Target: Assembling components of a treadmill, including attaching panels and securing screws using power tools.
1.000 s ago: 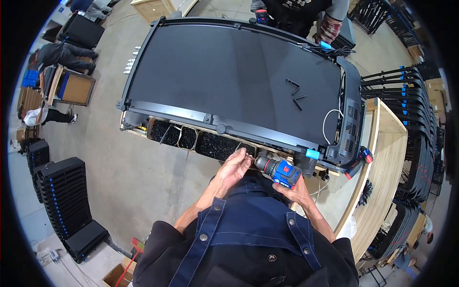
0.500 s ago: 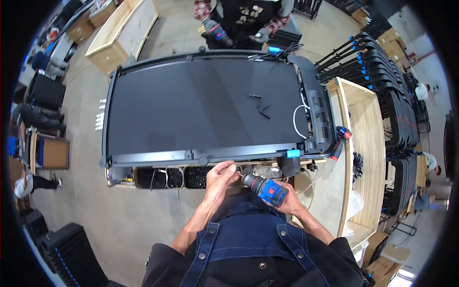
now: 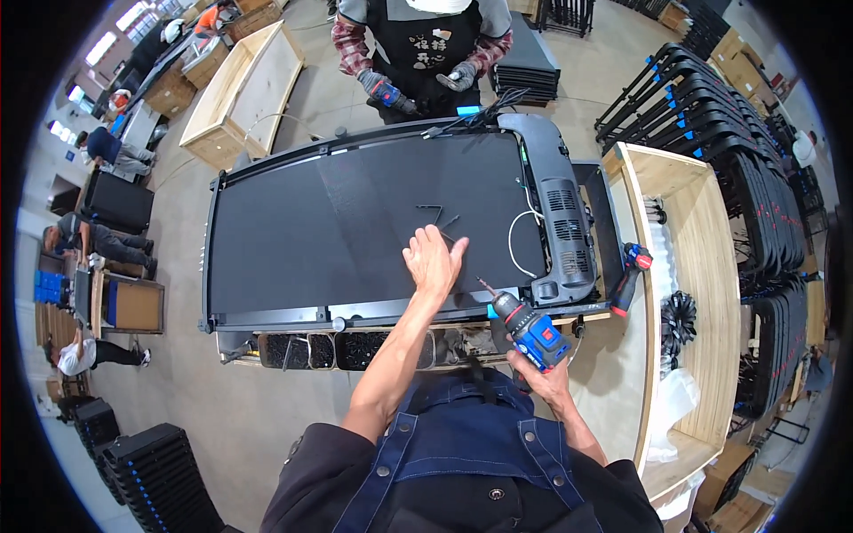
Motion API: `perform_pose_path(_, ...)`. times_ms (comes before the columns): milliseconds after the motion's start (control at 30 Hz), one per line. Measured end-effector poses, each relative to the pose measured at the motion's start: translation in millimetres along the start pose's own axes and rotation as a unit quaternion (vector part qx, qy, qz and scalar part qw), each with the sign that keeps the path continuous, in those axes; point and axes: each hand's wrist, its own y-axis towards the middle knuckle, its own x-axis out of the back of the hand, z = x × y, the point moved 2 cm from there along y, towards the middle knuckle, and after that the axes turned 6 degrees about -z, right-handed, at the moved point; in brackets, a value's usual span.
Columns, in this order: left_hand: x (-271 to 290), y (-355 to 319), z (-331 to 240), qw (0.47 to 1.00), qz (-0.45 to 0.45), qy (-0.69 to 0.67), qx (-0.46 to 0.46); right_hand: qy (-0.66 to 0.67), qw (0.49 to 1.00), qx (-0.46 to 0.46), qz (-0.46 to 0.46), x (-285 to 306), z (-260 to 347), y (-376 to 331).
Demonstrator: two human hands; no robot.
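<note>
My right hand [image 3: 544, 377] grips a blue and black cordless drill [image 3: 537, 340], its bit pointing up and left toward the near rail. My left hand [image 3: 433, 262] is stretched out over the dark belt of a treadmill deck [image 3: 293, 235], thumb apart from the fingers. Just beyond its fingertips lie thin black L-shaped pieces [image 3: 431, 210]; whether the fingers touch one is hard to make out. A grey-black motor cover [image 3: 563, 209] sits at the deck's right end, with a white cable [image 3: 513, 240] looping beside it.
Bins of small dark parts [image 3: 362, 350] stand below the near rail. At right are an open wooden crate [image 3: 635, 266] and a red and black tool [image 3: 633, 277]. Across the deck a co-worker [image 3: 422, 53] holds another drill [image 3: 388, 94]. Stacked black frames [image 3: 746, 204] stand far right.
My left hand has left the drill's tip and reached forward over the belt. The drill has moved right with my right hand. The view has shifted, showing more of the co-worker.
</note>
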Motion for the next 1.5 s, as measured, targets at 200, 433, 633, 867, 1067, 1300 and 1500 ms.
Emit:
perform_pose_path(200,-3,-2,8,0.997,-0.053,0.045,-0.042,0.061,0.997,-0.040,0.014,33,-2,16)
perform_pose_path(433,52,-49,10,0.957,0.213,-0.171,0.095,0.102,0.994,-0.026,0.025,55,-17,28)
perform_pose_path(633,49,-74,0,0.987,0.137,-0.066,0.045,0.120,0.989,-0.063,0.051,54,-14,23)
perform_pose_path(867,38,-56,-12,0.928,0.091,-0.028,-0.359,0.071,0.993,-0.026,0.086,58,0,21)
perform_pose_path(1067,11,-37,3,0.921,0.120,-0.108,-0.354,-0.109,0.983,0.062,0.136,56,12,43)
perform_pose_path(1300,6,-36,11,0.925,0.136,-0.148,-0.324,-0.286,0.935,0.068,0.197,37,48,81)
perform_pose_path(1500,2,-35,17,0.924,0.132,-0.175,-0.313,-0.351,0.904,0.053,0.238,19,65,103)
